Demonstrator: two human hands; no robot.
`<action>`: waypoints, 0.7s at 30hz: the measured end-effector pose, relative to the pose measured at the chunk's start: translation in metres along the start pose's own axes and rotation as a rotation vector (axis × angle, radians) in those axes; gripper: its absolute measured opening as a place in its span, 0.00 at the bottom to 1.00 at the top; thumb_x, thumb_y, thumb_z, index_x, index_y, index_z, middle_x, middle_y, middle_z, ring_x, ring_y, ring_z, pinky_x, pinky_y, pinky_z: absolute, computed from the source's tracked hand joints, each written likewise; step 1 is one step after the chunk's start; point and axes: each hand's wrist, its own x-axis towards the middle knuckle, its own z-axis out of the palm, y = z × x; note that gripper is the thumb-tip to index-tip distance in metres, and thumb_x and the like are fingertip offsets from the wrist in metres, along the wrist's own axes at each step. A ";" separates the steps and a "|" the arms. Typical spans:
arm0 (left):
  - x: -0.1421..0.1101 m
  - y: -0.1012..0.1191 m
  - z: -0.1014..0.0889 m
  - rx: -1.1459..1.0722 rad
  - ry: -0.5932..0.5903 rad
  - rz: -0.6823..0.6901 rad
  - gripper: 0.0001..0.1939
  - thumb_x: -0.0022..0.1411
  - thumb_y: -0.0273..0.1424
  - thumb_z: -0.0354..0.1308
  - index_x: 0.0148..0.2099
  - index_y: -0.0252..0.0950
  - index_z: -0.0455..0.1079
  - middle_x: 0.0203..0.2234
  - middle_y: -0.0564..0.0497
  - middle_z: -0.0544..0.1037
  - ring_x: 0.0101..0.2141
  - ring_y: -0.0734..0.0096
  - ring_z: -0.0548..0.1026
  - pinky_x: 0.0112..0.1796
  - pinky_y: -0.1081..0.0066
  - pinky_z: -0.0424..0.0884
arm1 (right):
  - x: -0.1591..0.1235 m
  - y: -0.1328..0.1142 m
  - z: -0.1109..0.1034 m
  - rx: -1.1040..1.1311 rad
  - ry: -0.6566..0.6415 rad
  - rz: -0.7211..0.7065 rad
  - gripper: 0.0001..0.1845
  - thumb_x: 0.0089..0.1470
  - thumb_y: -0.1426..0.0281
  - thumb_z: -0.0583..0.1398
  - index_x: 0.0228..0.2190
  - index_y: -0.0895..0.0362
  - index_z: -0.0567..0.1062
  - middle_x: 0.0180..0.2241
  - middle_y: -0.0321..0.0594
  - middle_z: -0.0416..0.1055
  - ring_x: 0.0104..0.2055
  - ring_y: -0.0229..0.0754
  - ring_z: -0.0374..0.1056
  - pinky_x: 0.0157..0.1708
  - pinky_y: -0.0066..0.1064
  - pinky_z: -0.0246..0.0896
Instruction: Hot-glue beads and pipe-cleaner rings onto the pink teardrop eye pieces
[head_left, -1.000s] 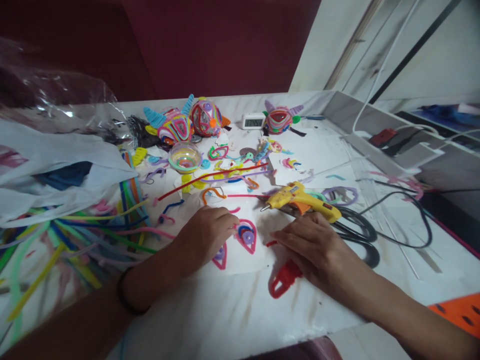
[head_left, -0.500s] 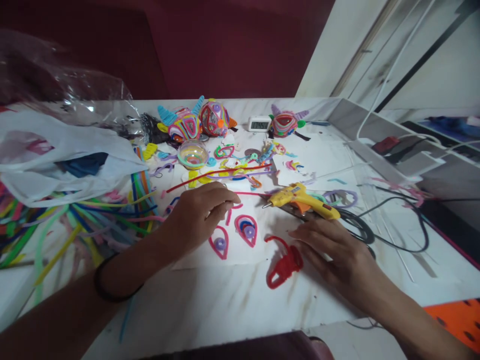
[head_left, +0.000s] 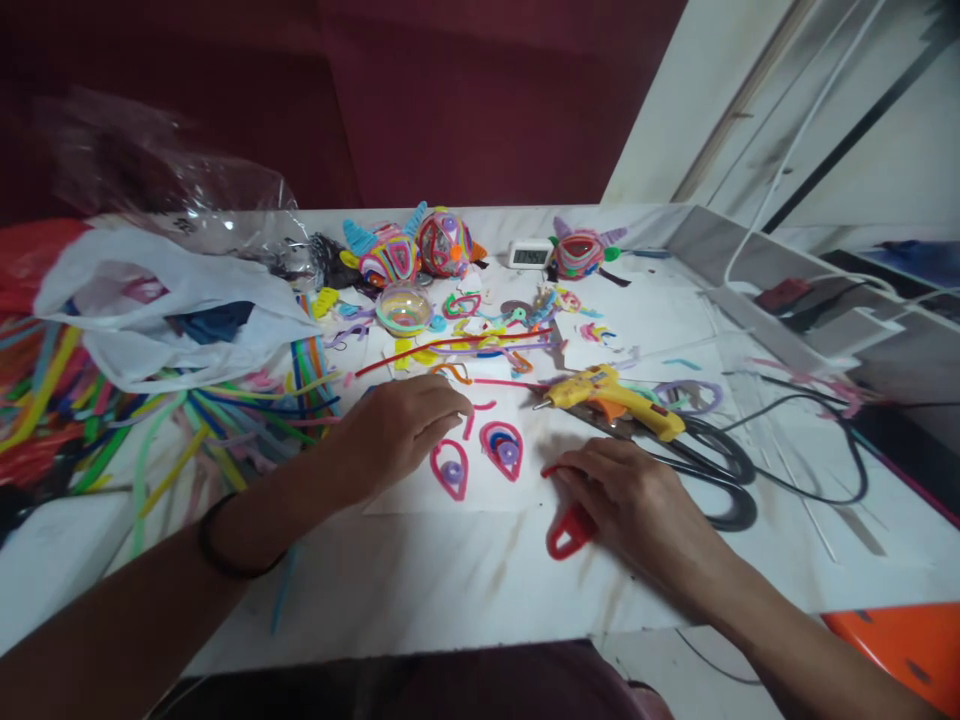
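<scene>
The red fuzzy piece (head_left: 570, 537) lies on the near part of the bench (head_left: 465, 590), partly under the person's right hand (head_left: 630, 490), its looped end showing and a short red tip poking out at the fingertips. That hand's grip is curled nearly closed; from here I can't tell whether it pinches the red stuff or only covers it. The left hand (head_left: 401, 425) is over the white paper (head_left: 484, 498), thumb and fingers drawn close together beside two short pink strips (head_left: 468, 425), and I can't make out anything in its grip. Near it on the paper sit two pink teardrop shapes (head_left: 500, 447), each with a purple disc inside. Just beyond the right hand lies a yellow glue gun (head_left: 622, 405). Farther back stand a clear bowl (head_left: 403, 310), three colourful balls (head_left: 445, 244) and a white digital clock (head_left: 530, 254), with fuzzy stems (head_left: 176, 435) strewn off to the left
</scene>
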 end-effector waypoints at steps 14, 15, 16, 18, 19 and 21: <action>-0.028 -0.011 0.020 0.016 0.029 -0.016 0.11 0.67 0.24 0.48 0.43 0.32 0.71 0.36 0.47 0.75 0.39 0.70 0.74 0.41 0.72 0.69 | 0.010 -0.034 -0.008 0.632 -0.156 0.267 0.13 0.58 0.63 0.57 0.32 0.56 0.79 0.26 0.39 0.75 0.24 0.38 0.68 0.20 0.28 0.60; -0.028 -0.008 0.019 -0.021 0.047 -0.025 0.10 0.67 0.24 0.48 0.43 0.32 0.71 0.36 0.47 0.76 0.39 0.71 0.74 0.41 0.73 0.69 | 0.012 -0.038 -0.007 0.682 -0.170 0.295 0.14 0.57 0.62 0.58 0.31 0.57 0.78 0.25 0.39 0.75 0.24 0.38 0.67 0.20 0.28 0.59; -0.027 -0.004 0.017 -0.063 0.047 -0.031 0.10 0.67 0.25 0.49 0.43 0.33 0.71 0.36 0.48 0.76 0.38 0.72 0.74 0.40 0.74 0.69 | 0.014 -0.041 -0.006 0.723 -0.181 0.320 0.15 0.56 0.61 0.58 0.30 0.58 0.78 0.25 0.40 0.75 0.24 0.38 0.67 0.21 0.28 0.59; -0.026 0.006 0.014 -0.149 0.029 -0.068 0.09 0.66 0.26 0.50 0.41 0.34 0.72 0.33 0.51 0.78 0.35 0.74 0.75 0.38 0.75 0.68 | 0.019 -0.046 -0.004 0.774 -0.193 0.348 0.15 0.55 0.60 0.59 0.29 0.59 0.78 0.25 0.40 0.74 0.24 0.39 0.67 0.21 0.29 0.60; -0.025 0.011 0.013 -0.192 0.008 -0.088 0.09 0.66 0.26 0.51 0.41 0.35 0.72 0.32 0.52 0.78 0.33 0.75 0.75 0.36 0.76 0.67 | 0.021 -0.048 -0.004 0.787 -0.193 0.352 0.15 0.55 0.59 0.60 0.29 0.59 0.78 0.25 0.40 0.74 0.24 0.39 0.67 0.22 0.29 0.60; -0.024 0.021 0.012 -0.267 -0.039 -0.151 0.08 0.64 0.27 0.52 0.38 0.35 0.73 0.29 0.54 0.78 0.29 0.77 0.74 0.32 0.77 0.65 | 0.023 -0.052 -0.002 0.798 -0.191 0.356 0.15 0.55 0.60 0.60 0.29 0.59 0.78 0.25 0.39 0.74 0.25 0.39 0.67 0.22 0.29 0.60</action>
